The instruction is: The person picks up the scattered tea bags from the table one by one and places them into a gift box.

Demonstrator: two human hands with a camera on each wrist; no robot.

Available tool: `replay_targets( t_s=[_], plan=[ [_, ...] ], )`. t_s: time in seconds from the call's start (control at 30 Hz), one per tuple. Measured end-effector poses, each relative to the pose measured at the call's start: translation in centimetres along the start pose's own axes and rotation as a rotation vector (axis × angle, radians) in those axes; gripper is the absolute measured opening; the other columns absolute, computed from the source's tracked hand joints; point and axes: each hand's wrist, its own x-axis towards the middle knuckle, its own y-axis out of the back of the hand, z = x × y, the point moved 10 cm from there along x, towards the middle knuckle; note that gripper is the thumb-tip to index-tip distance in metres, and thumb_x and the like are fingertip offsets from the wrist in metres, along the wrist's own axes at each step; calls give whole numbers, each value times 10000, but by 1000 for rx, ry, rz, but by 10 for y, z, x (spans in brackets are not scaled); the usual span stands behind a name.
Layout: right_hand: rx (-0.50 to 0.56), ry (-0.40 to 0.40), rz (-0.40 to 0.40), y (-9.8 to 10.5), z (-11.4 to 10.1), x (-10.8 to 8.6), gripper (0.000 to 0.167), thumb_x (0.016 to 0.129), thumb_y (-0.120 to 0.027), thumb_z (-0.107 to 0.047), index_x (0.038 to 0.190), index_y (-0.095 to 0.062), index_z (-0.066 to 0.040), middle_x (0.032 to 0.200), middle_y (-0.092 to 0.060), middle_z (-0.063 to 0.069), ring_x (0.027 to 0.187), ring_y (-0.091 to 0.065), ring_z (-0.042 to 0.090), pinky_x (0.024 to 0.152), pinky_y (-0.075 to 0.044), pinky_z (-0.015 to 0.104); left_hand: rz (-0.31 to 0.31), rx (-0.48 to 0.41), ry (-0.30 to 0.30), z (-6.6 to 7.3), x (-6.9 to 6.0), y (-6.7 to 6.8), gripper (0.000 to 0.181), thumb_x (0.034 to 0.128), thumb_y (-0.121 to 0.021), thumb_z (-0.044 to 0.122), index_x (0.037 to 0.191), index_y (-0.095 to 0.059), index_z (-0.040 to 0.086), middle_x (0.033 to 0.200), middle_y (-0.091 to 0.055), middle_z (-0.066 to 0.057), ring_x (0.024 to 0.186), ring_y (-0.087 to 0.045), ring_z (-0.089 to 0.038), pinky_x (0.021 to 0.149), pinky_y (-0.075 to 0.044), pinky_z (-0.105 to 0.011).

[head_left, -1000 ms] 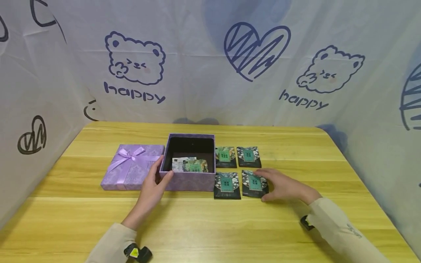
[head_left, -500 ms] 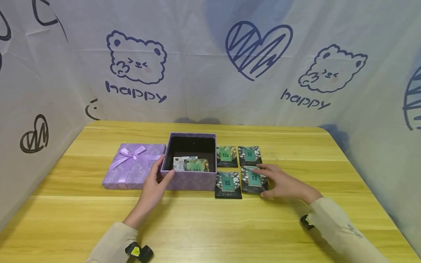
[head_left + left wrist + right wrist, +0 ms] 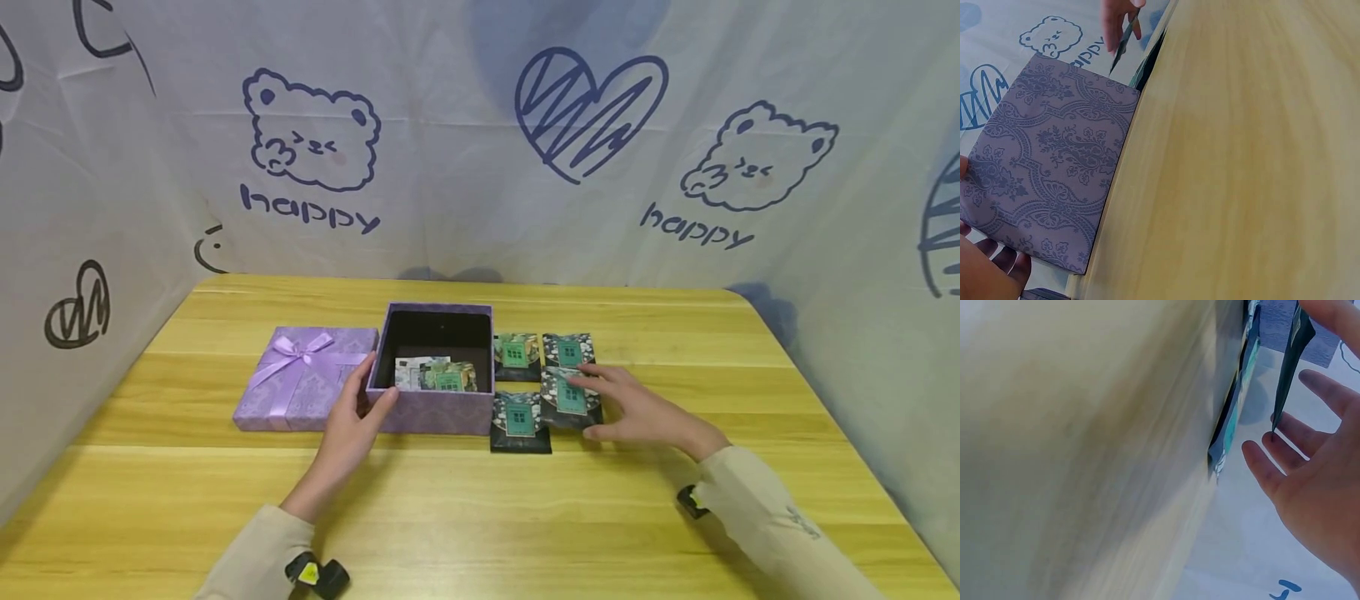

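Observation:
An open purple patterned box [image 3: 435,413] stands on the table with a few sachets [image 3: 442,377] in its dark interior. My left hand [image 3: 343,437] holds the box at its front left corner, thumb at the front rim; in the left wrist view it is at the edge of the box's front face [image 3: 1054,156]. My right hand [image 3: 647,412] pinches a dark sachet with a green label [image 3: 566,398] by its right edge. The right wrist view shows that sachet [image 3: 1290,362] raised off the table, seen edge-on. Beneath it, other sachets [image 3: 1229,425] lie flat.
Right of the box lie a green-topped sachet [image 3: 516,358], a dark sachet [image 3: 567,346] behind the lifted one, and another dark sachet [image 3: 521,423] in front. Left of the box lies the purple lid [image 3: 307,379] with a ribbon bow. A printed cloth [image 3: 450,167] hangs behind the table.
My right hand has picked the front right sachet up off the table and moved it slightly left and upward. The left hand stays at the box.

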Motion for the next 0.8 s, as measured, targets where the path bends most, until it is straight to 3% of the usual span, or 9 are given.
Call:
replay_targets(
  t_s=[0.37,0.8],
  plan=[
    [30,14,6,9,-10,7,716,851,-737,-307,1467,-425,-114,1532,-268,198,1368,-220,434,1001,-289,671,-5,-2,7,0,0,0,616,982,-573,126,1516,-274,56,1426,-421,-255,1137,-515,-327,858,-430,-143],
    [-5,69,27,51,-32,31,731,852,-738,-264,1477,-400,-94,1539,-253,183,1377,-213,392,1036,-273,636,1,3,-16,1,1,0,607,977,-574,107,1509,-287,46,1439,-411,-244,1100,-512,-282,845,-430,-134]
  ],
)
